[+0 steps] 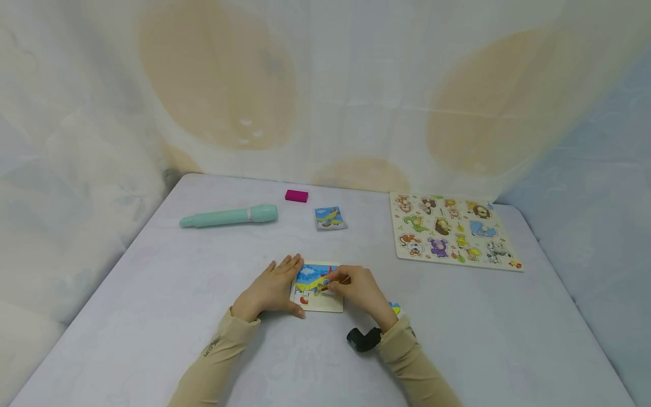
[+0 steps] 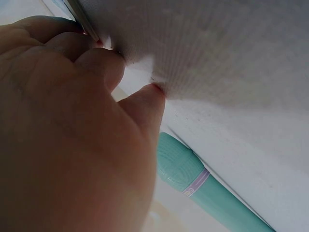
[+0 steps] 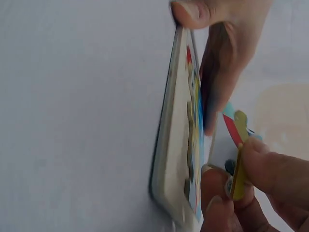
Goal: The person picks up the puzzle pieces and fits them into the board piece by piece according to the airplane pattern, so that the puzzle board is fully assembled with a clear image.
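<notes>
A small wooden jigsaw board with a yellow airplane on blue sky lies on the table between the hands. My left hand rests along its left side, fingers extended and thumb near the lower corner. Over the board's right part, my right hand pinches a jigsaw piece between thumb and fingers. In the right wrist view that jigsaw piece shows a yellow edge and is held on edge above the picture. The bare lower strip of the board is visible from the head.
Beside the right wrist a blue and yellow piece is partly hidden. Farther back lie a teal pen-shaped stick, a magenta block and a wrapped airplane puzzle. An animal puzzle board occupies the back right.
</notes>
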